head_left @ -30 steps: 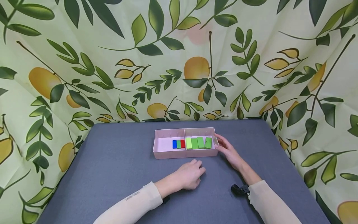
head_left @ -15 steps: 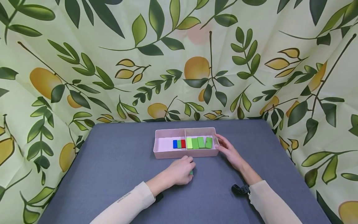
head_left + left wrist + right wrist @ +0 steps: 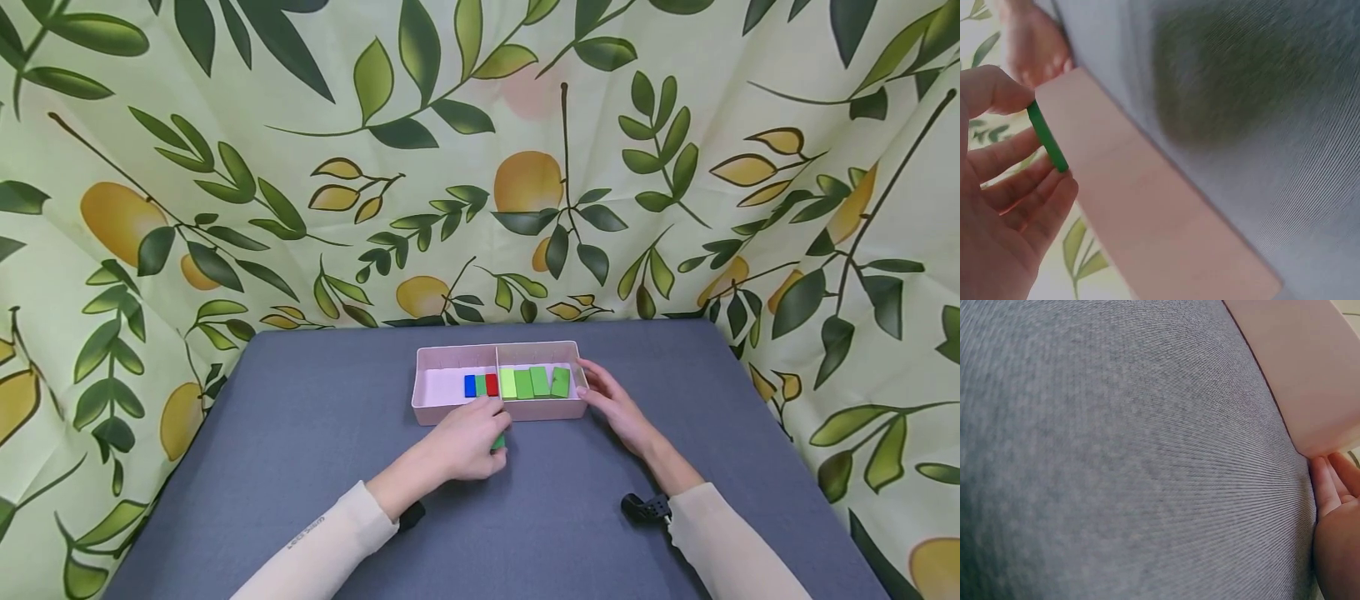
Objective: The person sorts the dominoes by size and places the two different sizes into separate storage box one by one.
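Observation:
My left hand (image 3: 467,442) pinches a flat green block (image 3: 1047,137) between thumb and fingertips. In the head view it overlaps the front wall of a pink two-compartment box (image 3: 547,410); the left wrist view has the block close beside that wall. My right hand (image 3: 615,408) rests its fingers against the box's right end. Inside the left compartment a blue block (image 3: 469,386), a narrow green block (image 3: 481,386) and a red block (image 3: 491,384) lie side by side. The right compartment holds a lime block (image 3: 507,384) and 3 green blocks (image 3: 540,382) in a row.
A grey cloth-covered table (image 3: 300,433) lies under the box. Behind it hangs a curtain (image 3: 450,225) printed with leaves and fruit. A black strapped device (image 3: 645,508) sits at my right wrist.
My left hand has moved left and forward, up to the front of the box, carrying the green block. My right hand and the box have stayed put.

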Demonstrator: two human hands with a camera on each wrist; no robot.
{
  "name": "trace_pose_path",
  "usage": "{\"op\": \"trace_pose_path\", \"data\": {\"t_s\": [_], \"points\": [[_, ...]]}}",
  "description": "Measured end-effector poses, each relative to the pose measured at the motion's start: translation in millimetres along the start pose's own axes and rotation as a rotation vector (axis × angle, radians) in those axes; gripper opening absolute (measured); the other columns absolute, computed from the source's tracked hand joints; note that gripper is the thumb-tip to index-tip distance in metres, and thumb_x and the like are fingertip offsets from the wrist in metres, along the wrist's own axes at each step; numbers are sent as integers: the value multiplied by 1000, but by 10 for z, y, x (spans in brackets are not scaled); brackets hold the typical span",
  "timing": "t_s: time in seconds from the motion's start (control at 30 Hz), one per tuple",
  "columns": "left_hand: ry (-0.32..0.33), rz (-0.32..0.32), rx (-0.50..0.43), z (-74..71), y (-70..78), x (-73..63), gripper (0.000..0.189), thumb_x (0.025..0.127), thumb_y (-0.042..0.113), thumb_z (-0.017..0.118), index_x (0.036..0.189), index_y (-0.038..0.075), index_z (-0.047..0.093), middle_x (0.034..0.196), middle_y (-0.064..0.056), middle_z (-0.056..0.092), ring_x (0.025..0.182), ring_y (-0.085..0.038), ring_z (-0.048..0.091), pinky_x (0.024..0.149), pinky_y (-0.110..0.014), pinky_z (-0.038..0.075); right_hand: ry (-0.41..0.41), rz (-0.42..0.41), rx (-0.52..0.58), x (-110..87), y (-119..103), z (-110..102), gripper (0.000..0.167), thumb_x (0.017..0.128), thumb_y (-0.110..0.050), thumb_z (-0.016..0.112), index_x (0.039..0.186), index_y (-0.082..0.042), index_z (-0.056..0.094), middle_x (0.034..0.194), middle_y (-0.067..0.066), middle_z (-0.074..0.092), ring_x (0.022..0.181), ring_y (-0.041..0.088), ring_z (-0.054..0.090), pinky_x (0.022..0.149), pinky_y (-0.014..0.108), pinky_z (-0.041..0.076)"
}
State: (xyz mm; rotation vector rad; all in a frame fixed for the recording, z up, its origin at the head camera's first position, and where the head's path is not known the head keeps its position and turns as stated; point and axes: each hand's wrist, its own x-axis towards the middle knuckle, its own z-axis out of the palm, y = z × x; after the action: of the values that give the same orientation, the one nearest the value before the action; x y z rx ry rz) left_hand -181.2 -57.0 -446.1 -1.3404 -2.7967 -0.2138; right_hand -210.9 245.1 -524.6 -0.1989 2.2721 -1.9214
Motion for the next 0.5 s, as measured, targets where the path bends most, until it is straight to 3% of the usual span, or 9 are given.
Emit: {"op": "trace_pose_path", "data": {"t_s": [0.27,0.5], "points": [[112,-9,-4,-205,-124,-11,17,81,18,73,95,10,67,92,2,56,84,-16,50,74,-27,45,2,-4,3,0,8,-8,62,106,-24,54,160,-12,26,160,26,27,146,43,26,117,64,15],[145,-58,-30,-310,-261,-15,23,81,15,73,102,7,70,99,-1,62,92,-20,55,83,-32,49,3,-8,11,6,24,-5,61,106,-23,54,160,-11,27,160,27,27,146,43,25,117,64,14]]}}
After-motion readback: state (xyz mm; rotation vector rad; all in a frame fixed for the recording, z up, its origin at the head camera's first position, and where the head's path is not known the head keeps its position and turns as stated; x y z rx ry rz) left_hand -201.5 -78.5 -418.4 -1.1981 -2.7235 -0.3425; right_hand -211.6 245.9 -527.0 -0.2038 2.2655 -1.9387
